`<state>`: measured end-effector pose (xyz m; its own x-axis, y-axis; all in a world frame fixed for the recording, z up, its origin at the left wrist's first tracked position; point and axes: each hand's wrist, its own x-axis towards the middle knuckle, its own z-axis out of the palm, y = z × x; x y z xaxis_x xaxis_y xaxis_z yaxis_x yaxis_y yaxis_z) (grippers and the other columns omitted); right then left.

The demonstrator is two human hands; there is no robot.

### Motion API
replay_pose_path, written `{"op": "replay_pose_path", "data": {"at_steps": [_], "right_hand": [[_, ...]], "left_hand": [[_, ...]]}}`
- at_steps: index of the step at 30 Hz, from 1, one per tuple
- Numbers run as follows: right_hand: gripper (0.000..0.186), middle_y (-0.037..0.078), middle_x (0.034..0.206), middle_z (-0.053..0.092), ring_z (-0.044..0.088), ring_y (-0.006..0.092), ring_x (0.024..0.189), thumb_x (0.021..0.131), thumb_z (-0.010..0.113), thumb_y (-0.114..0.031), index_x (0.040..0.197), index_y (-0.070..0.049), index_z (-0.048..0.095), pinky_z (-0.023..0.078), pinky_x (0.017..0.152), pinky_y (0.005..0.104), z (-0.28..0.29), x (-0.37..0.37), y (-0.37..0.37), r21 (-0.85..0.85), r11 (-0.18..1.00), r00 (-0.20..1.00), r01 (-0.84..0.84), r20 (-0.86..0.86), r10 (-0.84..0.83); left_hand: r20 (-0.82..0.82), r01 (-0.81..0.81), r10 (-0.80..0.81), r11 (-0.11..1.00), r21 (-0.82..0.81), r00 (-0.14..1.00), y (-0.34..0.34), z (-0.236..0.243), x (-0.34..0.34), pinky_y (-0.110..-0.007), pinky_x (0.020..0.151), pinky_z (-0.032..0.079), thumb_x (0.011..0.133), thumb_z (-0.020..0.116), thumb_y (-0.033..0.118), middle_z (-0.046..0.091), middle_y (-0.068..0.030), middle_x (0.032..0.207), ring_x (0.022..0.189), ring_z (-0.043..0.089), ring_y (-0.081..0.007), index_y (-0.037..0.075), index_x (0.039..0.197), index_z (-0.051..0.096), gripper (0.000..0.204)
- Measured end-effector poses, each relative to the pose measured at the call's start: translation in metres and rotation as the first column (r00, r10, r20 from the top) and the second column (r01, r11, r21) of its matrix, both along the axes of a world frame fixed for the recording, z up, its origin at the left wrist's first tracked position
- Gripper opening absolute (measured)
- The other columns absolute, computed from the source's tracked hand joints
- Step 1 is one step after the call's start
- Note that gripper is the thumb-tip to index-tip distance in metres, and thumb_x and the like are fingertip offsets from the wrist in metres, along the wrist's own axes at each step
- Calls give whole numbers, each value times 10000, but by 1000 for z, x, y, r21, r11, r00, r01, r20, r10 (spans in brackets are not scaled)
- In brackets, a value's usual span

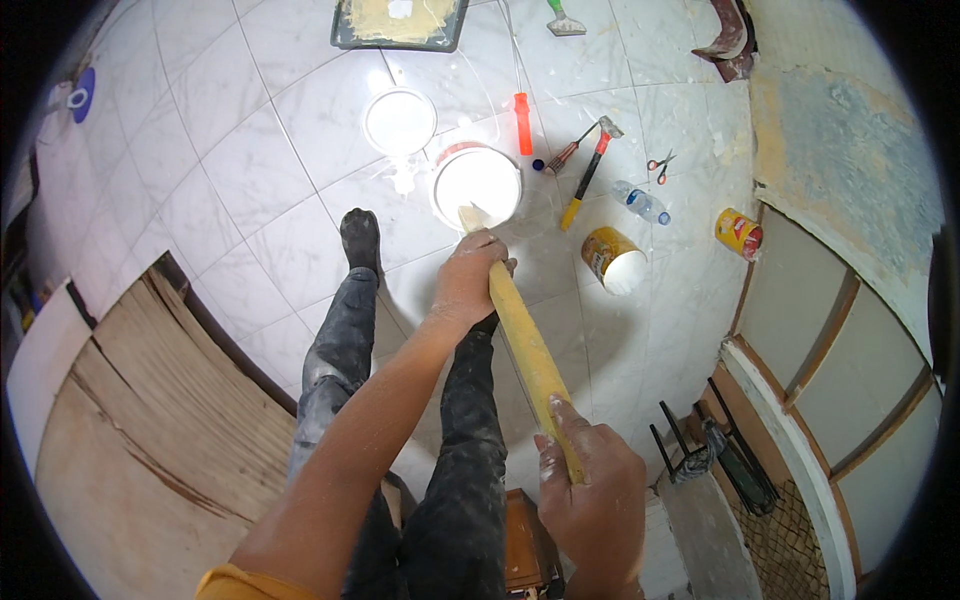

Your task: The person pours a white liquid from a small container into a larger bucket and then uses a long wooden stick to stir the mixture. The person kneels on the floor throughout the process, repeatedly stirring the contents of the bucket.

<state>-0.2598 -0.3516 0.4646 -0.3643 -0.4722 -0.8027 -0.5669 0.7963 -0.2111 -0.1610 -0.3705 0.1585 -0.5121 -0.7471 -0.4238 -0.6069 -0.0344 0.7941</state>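
Observation:
Both my hands are closed around a long yellow wooden stick (530, 345) that slants away from me. Its far end reaches over the white bucket (520, 192) and appears to dip into the bright white contents. My left hand (470, 280) grips the stick close to that end, just on the near side of the bucket. Farther back, my right hand (598, 485) holds the near end, with the thumb and fingers pressed along it. White smears mark the right hand. Glare washes out the inside of the bucket.
Around the bucket lie a round white lid (400, 121), a red-handled tool (523, 125), a screwdriver (566, 155), a hammer (590, 175), scissors (662, 167), a plastic bottle (640, 202) and a yellow can (612, 258). Farther off are a paint tray (340, 40) and a green-handled scraper (565, 22). Wooden boards (150, 400) stand left.

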Motion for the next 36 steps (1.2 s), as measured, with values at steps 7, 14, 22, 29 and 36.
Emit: {"op": "replay_pose_path", "data": {"at_steps": [7,14,22,29,36], "right_hand": [[407,148,751,630,581,227,600,929,732,-75,1317,37,693,459,570,367,-3,2,-10,-71,996,997,-47,-63,43],[433,140,764,612,590,247,624,917,745,-75,1334,22,687,463,585,386,-3,0,7,22,996,995,-91,-39,92],[420,186,802,664,628,279,657,907,732,-56,1315,32,691,487,609,400,2,-1,24,9,999,999,-47,-28,47],[405,182,786,660,628,272,669,910,719,-37,1305,49,694,494,622,386,-5,-7,10,-110,992,994,-58,-95,47],[436,182,803,631,658,245,636,994,674,-139,1373,74,640,497,535,353,-8,-6,24,-63,992,993,-110,-37,108]], "left_hand": [[-19,-86,85,995,-51,996,-28,-12,-18,-471,958,536,922,722,159,665,-158,1066,1129,639,-411,21,946,663,151],[-86,-116,111,992,-55,990,0,-18,-18,-469,953,523,903,709,124,647,-156,1040,1086,623,-407,14,920,632,136],[-75,-135,135,991,7,988,23,-3,-10,-476,875,525,897,699,138,621,-133,1046,1073,633,-378,27,916,645,125],[-56,-106,101,991,-87,993,-11,-20,-30,-469,844,544,905,702,143,648,-113,1038,1052,658,-358,43,931,671,108],[-43,-128,123,982,-141,991,5,-27,-28,-471,880,552,913,696,151,654,-134,1082,1121,653,-378,46,949,673,113]]}}
